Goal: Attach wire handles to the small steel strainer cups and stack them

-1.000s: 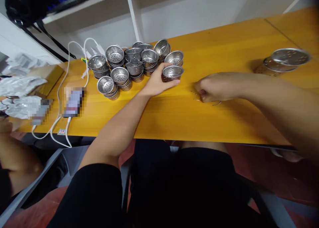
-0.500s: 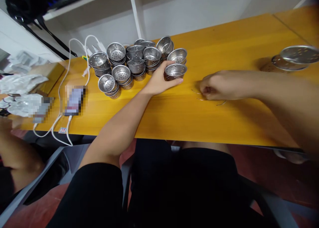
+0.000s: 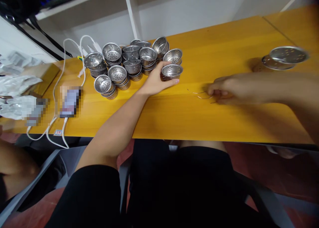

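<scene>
Twelve open tops of perforated steel cups (image 3: pixel 117 72) show in the cluster on the one yellow counter (image 3: pixel 174 118). Several sit on nested stacks, so the number underneath cannot be counted. One of the twelve, the front cup (image 3: pixel 171 71), is gripped by the left hand (image 3: pixel 153 82). With the right hand (image 3: pixel 224 88), that makes two hands over the counter. Far right lie two larger perforated steel pieces (image 3: pixel 287 53), blurred. Thin wire loops (image 3: pixel 199 93) lie by the right fingers, at least two, but the exact number is unclear. Two white cables (image 3: pixel 84 67) and one phone (image 3: pixel 68 102) are at the left.
</scene>
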{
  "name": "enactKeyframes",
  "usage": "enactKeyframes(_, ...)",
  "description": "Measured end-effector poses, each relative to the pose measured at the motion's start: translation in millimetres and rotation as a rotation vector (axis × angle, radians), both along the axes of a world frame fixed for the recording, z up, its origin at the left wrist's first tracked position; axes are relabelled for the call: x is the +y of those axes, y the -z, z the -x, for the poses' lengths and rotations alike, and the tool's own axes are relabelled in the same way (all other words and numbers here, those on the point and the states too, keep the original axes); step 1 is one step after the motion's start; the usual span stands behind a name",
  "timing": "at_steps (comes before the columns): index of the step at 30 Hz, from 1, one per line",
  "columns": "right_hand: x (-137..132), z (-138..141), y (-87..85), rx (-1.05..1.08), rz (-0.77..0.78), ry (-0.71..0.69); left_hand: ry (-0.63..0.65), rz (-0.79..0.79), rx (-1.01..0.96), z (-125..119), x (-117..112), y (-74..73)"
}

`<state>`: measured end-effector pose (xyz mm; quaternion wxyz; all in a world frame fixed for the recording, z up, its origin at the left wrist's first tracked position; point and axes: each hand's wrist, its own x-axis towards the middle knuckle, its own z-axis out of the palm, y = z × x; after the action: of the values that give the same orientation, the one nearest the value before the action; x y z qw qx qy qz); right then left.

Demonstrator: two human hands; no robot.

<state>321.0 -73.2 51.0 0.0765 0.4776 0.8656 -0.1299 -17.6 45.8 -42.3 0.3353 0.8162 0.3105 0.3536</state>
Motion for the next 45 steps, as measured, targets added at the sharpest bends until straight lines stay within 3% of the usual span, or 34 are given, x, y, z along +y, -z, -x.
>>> enactKeyframes(3, -4, 5, 2.7, -0.086, 0.091, 0.028, 0.006, 0.012, -0.011, 0, -2, -2.6)
enactKeyframes(12, -6, 32, -7.2, -0.278, 0.123, 0.09, 0.003, 0.024, 0.017, 2, -3, -2.9)
enactKeyframes(16, -7, 37, -13.9, -0.238, 0.1, 0.028, -0.011, 0.012, 0.023, -1, -1, 0.8)
enactKeyframes(19, 0, 27, -19.5, -0.171, 0.021, 0.1, -0.03, -0.006, 0.027, -3, 2, 2.0)
enactKeyframes(22, 11, 17, -26.6, -0.012, -0.137, 0.161, -0.041, -0.004, 0.002, -4, 4, -0.1)
enactKeyframes(25, 18, 19, -34.3, 0.32, -0.285, 0.207, -0.055, -0.014, -0.016, -6, 3, -4.3)
enactKeyframes(29, 26, 45, -38.7, 0.803, -0.271, 0.252, -0.085, -0.038, -0.016, -7, -1, -9.6)
enactKeyframes(32, 43, 64, -28.2, 1.082, -0.273, 0.273, -0.091, -0.048, 0.007, -7, -1, -10.6)
enactKeyframes(35, 63, 72, -3.5, 1.207, -0.313, 0.391, -0.082, -0.054, 0.013, -5, 1, -8.6)
enactKeyframes(39, 76, 67, 27.8, 1.138, -0.263, 0.58, -0.092, -0.079, -0.013, -5, 4, -5.8)
enactKeyframes(45, 67, 68, 35.6, 1.09, -0.189, 0.539, -0.104, -0.044, -0.063, -8, -3, -10.5)
